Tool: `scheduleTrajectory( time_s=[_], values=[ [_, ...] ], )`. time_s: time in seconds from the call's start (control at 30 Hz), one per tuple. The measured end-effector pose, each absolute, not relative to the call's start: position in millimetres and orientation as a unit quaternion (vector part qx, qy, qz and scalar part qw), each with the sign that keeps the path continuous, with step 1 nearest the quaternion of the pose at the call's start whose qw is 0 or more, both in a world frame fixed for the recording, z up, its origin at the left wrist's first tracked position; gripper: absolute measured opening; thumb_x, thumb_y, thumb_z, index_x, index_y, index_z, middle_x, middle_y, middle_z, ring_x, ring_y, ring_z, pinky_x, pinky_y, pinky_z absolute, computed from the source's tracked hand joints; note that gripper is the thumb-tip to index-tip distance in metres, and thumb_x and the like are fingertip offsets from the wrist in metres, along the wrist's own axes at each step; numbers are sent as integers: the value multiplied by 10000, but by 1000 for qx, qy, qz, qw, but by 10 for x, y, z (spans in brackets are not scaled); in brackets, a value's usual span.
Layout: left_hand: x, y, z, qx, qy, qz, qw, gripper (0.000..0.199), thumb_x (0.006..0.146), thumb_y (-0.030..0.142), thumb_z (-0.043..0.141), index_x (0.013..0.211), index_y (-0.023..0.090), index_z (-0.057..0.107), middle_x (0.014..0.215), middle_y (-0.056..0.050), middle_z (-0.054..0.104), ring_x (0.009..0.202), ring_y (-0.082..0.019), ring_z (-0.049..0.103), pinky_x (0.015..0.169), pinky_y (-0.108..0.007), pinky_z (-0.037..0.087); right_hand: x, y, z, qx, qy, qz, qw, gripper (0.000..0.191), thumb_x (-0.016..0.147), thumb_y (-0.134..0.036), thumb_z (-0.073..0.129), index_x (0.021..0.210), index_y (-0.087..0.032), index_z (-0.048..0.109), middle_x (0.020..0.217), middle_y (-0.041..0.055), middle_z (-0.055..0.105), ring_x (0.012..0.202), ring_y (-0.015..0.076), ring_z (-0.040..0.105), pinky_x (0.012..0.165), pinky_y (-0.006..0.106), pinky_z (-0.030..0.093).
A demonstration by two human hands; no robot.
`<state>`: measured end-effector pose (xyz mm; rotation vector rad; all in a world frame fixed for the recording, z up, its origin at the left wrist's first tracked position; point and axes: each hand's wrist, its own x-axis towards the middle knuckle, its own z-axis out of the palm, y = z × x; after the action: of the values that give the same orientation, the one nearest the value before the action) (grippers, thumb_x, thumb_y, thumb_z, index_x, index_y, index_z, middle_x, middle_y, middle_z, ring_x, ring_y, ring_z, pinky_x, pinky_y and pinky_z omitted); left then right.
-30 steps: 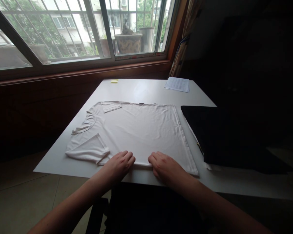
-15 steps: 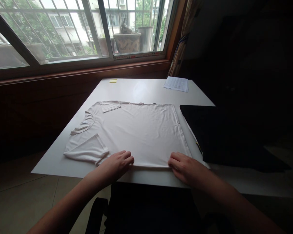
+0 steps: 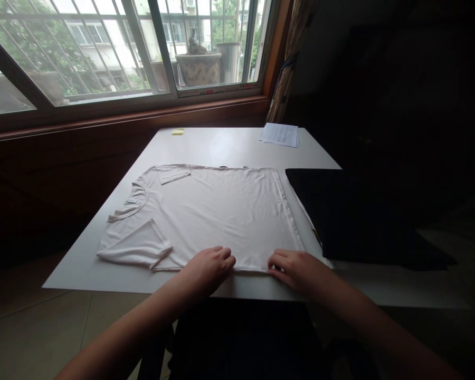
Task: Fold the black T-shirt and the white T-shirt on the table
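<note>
A white T-shirt [image 3: 217, 211] lies spread flat on the white table [image 3: 83, 253], its collar to the left and its hem to the right. Both sleeves are folded inward over the body. My left hand [image 3: 214, 264] is closed on the shirt's near side edge, around the middle of its length. Close to the hem corner, my right hand [image 3: 293, 268] pinches that same edge between thumb and fingers. A short stretch of the edge shows between the two hands.
Dark folded cloth [image 3: 360, 216] lies on the table to the right of the shirt. At the far side are printed papers [image 3: 280, 135] and a small yellow note [image 3: 178, 131]. A barred window [image 3: 114, 53] stands beyond the table.
My left hand has slid right along the near edge, closer to my right hand. The right hand has shifted little, and the whole view has turned slightly.
</note>
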<state>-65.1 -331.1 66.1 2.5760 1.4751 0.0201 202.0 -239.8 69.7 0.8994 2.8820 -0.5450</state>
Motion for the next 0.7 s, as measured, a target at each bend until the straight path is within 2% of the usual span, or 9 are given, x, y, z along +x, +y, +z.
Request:
scheduleTrajectory(
  time_s=[0.17, 0.37, 0.6, 0.7],
  values=[
    [-593, -3310, 651, 862, 501, -24, 75, 96, 962, 104, 556, 914, 187, 566, 905, -41, 611, 776, -202, 581, 691, -329, 497, 1971, -2436, 698, 295, 945, -122, 67, 139, 981, -215, 560, 905, -209, 676, 909, 22, 709, 762, 182, 679, 612, 285, 370],
    [-489, -3284, 671, 862, 500, -72, 40, 91, 907, 79, 579, 932, 167, 580, 884, -58, 612, 776, -224, 593, 687, -350, 503, 1875, -2509, 692, 304, 947, -28, 97, 87, 884, -128, 578, 880, -193, 636, 863, 32, 680, 680, 186, 639, 542, 311, 292],
    [-491, -3290, 629, 863, 503, -50, -3, 44, 938, 132, 545, 954, 170, 560, 920, -73, 589, 826, -246, 561, 701, -375, 489, 1910, -2510, 591, 288, 957, 22, 18, 109, 837, -82, 583, 865, -185, 609, 910, 53, 631, 860, 229, 601, 696, 330, 405],
    [-511, -3319, 628, 859, 511, -39, 1, 78, 930, 98, 534, 941, 174, 546, 931, -70, 584, 820, -237, 543, 718, -373, 490, 1957, -2506, 513, 285, 958, 13, -12, 142, 841, -50, 563, 862, -188, 586, 899, 46, 610, 850, 214, 578, 739, 330, 413]
  ],
)
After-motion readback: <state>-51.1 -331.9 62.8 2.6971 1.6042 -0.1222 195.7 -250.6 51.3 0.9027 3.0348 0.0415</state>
